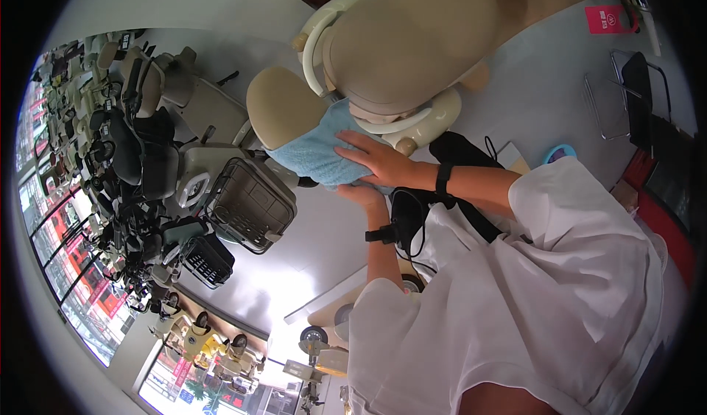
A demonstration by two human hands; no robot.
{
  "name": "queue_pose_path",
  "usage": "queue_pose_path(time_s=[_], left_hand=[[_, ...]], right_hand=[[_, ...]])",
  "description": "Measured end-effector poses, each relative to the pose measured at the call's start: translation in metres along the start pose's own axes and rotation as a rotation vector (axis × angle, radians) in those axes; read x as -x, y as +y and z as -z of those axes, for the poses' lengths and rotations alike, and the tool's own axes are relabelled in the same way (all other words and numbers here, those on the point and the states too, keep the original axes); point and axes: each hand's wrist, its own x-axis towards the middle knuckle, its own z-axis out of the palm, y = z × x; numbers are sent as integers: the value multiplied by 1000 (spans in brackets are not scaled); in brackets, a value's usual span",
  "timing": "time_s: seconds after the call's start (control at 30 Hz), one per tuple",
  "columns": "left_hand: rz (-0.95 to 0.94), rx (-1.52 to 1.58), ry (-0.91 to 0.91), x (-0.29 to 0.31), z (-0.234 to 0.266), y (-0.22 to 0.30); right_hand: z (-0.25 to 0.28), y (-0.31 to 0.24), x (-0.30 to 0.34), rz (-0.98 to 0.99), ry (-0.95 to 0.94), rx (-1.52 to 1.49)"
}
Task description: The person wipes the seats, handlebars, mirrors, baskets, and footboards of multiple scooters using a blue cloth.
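Observation:
A light blue cloth (317,148) is draped over the lower part of a rounded beige pad (283,107), which looks like a scooter's rear seat or backrest. My right hand (379,159) lies on the cloth, fingers stretched out and apart, pressing it against the pad. Just below it, my left hand (362,195) holds the cloth's lower edge; its fingers are partly hidden by the fabric. Both wrists wear black bands. Right beside the cloth is a large beige scooter seat (412,43) with a curved cream rail (318,43) round its end.
A scooter with a dark basket (254,201) stands close on the left, before dense rows of scooters. At the right are a black chair (637,95), a blue bowl (560,153) and a red card (607,19) on the floor. Black cables (412,223) hang by my forearms.

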Motion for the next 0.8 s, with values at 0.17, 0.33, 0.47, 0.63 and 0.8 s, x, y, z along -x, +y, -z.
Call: queue_pose_path(time_s=[0.17,0.33,0.47,0.63,0.8], left_hand=[[10,40,218,4,-28,-55],[13,-283,156,-18,-39,-100],[-85,-450,163,-28,-41,-134],[-119,-618,-62,5,-43,-166],[-36,-523,24,28,-27,-200]], right_hand=[[9,56,27,0,-42,-26],[-4,110,51,-9,-20,264],[-4,146,82,-182,-22,194],[15,154,135,-316,-61,307],[19,138,130,-327,-62,531]])
